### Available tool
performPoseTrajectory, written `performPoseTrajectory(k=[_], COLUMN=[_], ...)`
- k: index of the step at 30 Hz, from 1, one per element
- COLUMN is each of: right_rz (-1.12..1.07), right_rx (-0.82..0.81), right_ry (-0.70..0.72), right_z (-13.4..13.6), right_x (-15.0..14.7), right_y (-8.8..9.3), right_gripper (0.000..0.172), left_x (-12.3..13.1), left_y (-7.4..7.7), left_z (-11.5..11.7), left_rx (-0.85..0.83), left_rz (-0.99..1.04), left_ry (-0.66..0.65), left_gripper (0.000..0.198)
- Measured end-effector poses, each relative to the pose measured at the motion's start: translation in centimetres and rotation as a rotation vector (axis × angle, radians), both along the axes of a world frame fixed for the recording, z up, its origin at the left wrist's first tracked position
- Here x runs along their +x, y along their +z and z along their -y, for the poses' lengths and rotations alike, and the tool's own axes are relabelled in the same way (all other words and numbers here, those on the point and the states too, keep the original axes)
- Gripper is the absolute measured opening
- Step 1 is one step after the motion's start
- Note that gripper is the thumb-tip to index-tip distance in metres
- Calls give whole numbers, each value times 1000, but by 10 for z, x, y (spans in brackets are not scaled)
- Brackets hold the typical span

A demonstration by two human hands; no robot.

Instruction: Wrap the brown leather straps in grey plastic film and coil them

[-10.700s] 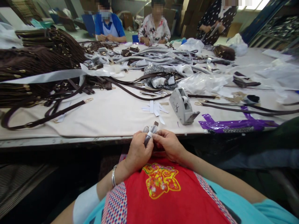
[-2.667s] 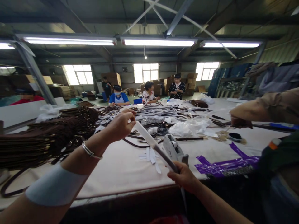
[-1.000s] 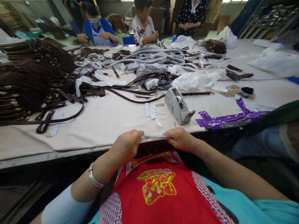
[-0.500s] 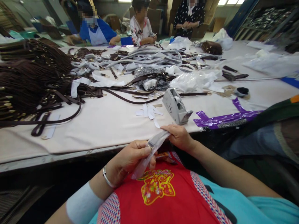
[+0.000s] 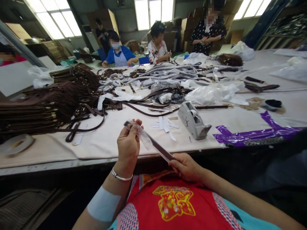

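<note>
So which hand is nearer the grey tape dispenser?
Right: the right hand is this side of the tape dispenser, the left hand farther off to its left.

Left fingers (image 5: 133,130) pinched, right fingers (image 5: 177,164) lower

Dim overall; backlit by windows (image 5: 161,11) far beyond the left fingers (image 5: 133,131), blown to white. Sheen on clear sleeve (image 5: 145,139) at the fingertips, glare on purple tape (image 5: 240,135) well right of them. Near-black below tabletop (image 5: 103,143) edge. Slightly soft; wide-angle stretch toward frame edges.
</note>
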State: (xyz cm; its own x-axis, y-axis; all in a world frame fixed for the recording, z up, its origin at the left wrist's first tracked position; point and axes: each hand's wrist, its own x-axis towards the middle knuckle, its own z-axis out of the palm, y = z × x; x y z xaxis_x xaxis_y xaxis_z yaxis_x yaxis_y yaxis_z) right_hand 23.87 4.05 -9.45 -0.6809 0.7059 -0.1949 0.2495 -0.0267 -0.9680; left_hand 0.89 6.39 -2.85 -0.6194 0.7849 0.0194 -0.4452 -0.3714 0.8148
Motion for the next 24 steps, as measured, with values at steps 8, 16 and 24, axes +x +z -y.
performPoseTrajectory(k=[8, 16, 24], right_rz=[-203, -520, -488], right_rx=[-327, -579, -449], right_ry=[7, -89, -180], right_z=[10, 5, -15], right_x=[-5, 8, 20], right_y=[10, 35, 58], right_gripper=[41, 35, 35], left_x=[-2, -9, 4], left_y=[-40, -71, -79], left_z=[5, 25, 47], left_rx=[-58, 323, 199], left_rz=[-754, -1775, -1809], left_ry=[292, -67, -388], left_gripper=[24, 54, 22])
